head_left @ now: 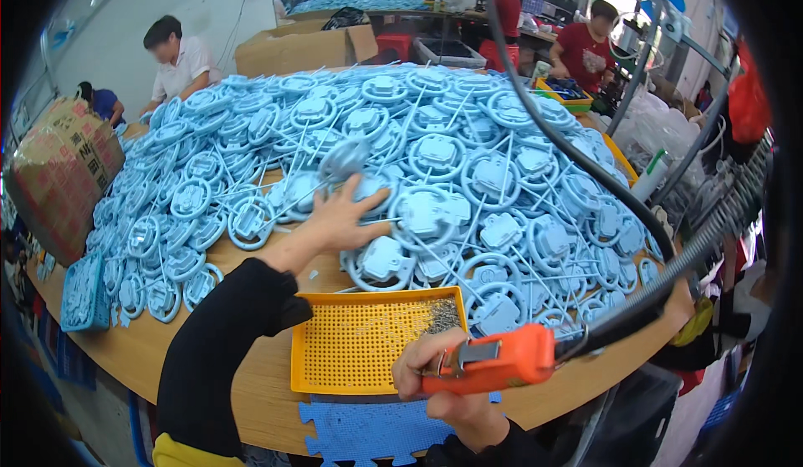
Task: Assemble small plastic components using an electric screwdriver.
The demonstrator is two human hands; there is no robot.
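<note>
Left hand: the left hand point(343, 216) reaches forward from the lower left, black sleeve to the wrist, and lies at frame centre on the near edge of the heap of light-blue plastic parts point(435, 158). Fingers spread fairly wide and flat over the parts; nothing closed in them.
Nearest part: one ring-shaped blue part point(383, 262) with a blocky hub lies just right of and below the palm, at the edge of the heap, on the table.
Right hand: the right hand point(443, 375), bottom centre, is wrapped around an orange power screwdriver point(493, 360). Fingers curled tight on the body; the tool lies roughly level, pointing left.
Hose: a black cable point(577, 158) and a coiled spring line point(711, 233) run from the tool's rear up to the right and the top of the frame.
Tray: an orange perforated tray point(351, 341) sits at lower centre between the two hands, just above the tool. A small pile of silver screws point(443, 315) fills its upper right corner.
Heap: blue rings with thin sprue sticks cover most of the wooden table point(251, 400), from middle left to middle right.
Mat: a blue foam mat point(368, 429) lies at the table's near edge, under the tray.
Surroundings: cardboard box point(58, 174) at middle left; a person in white point(180, 61) upper left; a person in red point(585, 49) upper right.
</note>
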